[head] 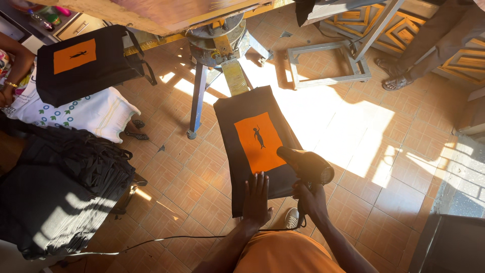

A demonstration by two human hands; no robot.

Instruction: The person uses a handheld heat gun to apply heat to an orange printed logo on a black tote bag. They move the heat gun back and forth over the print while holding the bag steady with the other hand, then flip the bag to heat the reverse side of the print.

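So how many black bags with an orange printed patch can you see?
2: one black fabric bag with an orange patch lies on the press platen under the left hand; another lies upper left. The dark pile may hide more.

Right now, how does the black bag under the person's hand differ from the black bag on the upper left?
The near bag lies flat on the press arm, pinned by the left hand, with the hair dryer in the right hand aimed at it. The far bag has nobody's hand on it, and its strap shows. Both are black with an orange rectangle bearing a small dark figure.

No packages, labels, signs, screens.
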